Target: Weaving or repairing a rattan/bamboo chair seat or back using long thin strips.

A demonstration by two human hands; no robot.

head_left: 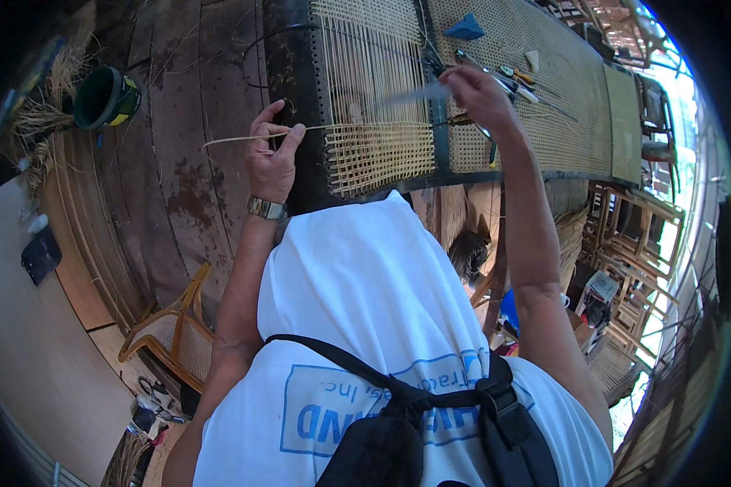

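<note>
A dark frame [300, 109] carries lengthwise pale cane strands [361, 57], with a woven cane section [378, 158] at the near end. At the frame's left edge, my left hand [272, 158] holds a loose cane strand [235, 140] by its thumb; the strand's tail sticks out to the left. My right hand [481, 97] is above the right side of the strands, fingers closed on a flat, pale, blade-like strip [414, 96]. Motion smears that strip, so its kind is unclear.
Finished cane mesh [560, 122] spreads to the right, bearing a blue wedge-shaped piece [464, 28], pliers [516, 75] and other hand tools. A green bucket [105, 97] stands on the plank floor at left. A rattan chair [175, 333] is at lower left; stacked chair frames [633, 243] are at right.
</note>
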